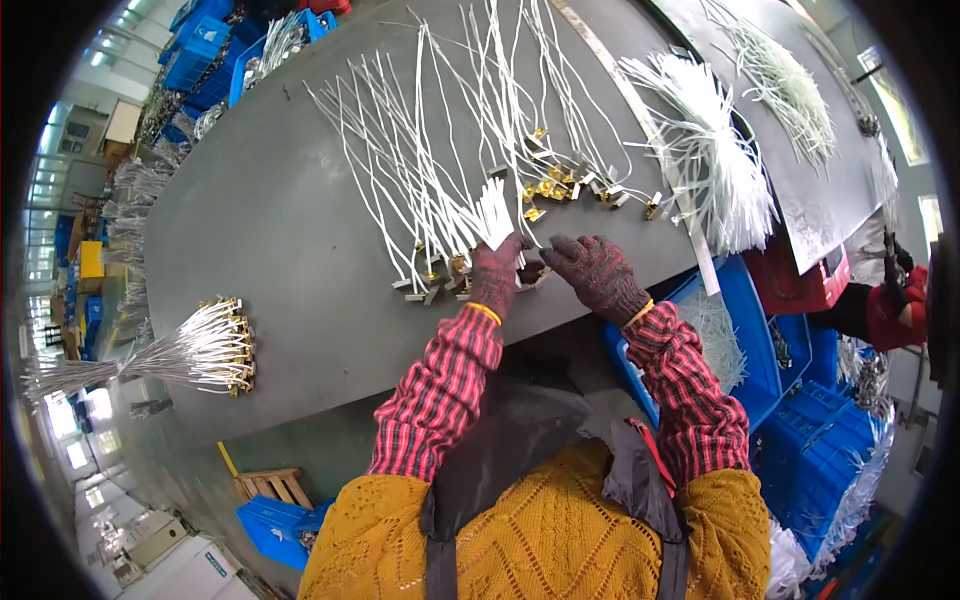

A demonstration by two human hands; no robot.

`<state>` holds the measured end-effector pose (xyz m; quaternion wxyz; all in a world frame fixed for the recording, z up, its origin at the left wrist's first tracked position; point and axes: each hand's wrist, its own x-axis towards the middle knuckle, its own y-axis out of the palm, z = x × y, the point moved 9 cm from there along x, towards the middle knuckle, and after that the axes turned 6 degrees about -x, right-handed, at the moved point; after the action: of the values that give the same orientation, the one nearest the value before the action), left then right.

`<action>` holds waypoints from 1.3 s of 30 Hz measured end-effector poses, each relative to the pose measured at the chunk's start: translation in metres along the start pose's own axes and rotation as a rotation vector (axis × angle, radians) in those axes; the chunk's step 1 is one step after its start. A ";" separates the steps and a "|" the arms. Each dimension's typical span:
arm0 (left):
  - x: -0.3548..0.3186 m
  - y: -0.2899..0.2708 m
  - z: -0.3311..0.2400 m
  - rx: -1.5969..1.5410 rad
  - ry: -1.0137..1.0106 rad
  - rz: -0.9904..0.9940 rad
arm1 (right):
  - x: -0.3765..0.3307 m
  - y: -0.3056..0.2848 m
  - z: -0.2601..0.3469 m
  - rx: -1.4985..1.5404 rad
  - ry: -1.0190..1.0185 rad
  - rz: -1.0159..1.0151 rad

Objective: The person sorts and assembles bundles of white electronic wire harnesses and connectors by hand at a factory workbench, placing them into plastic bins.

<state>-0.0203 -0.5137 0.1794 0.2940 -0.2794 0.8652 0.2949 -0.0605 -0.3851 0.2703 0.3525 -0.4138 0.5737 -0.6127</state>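
My left hand (497,268), in a dark red knit glove, is closed around a short bundle of white sleeves (493,214) that stick up above its fingers. Just to its right, my right hand (600,272), gloved alike, has its fingers drawn together. A thin white strand ends near its fingertips; what they pinch is too small to make out. Long white wires (415,170) fan out beyond the left hand, their metal terminals (432,285) lying beside it. Another group of brass-coloured terminals (550,185), also on white wires, lies farther off on the dark grey table (270,200).
A tied bundle of wires with terminals (225,345) lies at the table's left. A metal strip (640,110) runs along the right, beside a heap of white sleeves (715,150). Blue crates (745,310) stand below the right edge. A person's red sleeve (900,310) shows far right.
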 end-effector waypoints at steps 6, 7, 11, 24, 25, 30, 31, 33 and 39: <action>0.071 0.030 0.022 -0.138 0.018 0.250 | -0.047 -0.002 0.010 0.072 0.047 -0.001; 0.081 0.024 -0.007 0.137 0.335 0.296 | -0.054 -0.005 0.028 0.091 0.022 -0.001; 0.099 0.008 -0.068 0.517 0.545 -0.046 | -0.084 -0.010 0.070 0.292 -0.058 0.042; -0.017 0.019 0.039 -0.106 0.011 -0.321 | -0.071 0.021 0.052 0.481 0.228 0.217; -0.009 0.029 0.034 -0.119 0.069 -0.243 | -0.084 0.020 0.050 0.597 0.325 0.062; 0.023 0.039 0.059 -0.117 0.070 -0.324 | -0.206 0.017 0.060 1.211 0.781 0.013; 0.033 0.034 0.058 -0.171 0.042 -0.322 | -0.247 0.026 0.067 1.286 0.893 0.110; 0.065 0.015 0.064 -0.416 0.039 -0.243 | -0.326 0.017 0.060 1.537 1.195 -0.110; 0.038 0.059 0.058 -0.562 0.175 0.020 | -0.632 0.087 0.040 1.069 1.611 -0.215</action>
<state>-0.0642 -0.4469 0.1360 0.1265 -0.3657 0.7745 0.5004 0.2307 0.1630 0.1190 -0.0622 0.2941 0.2481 -0.9209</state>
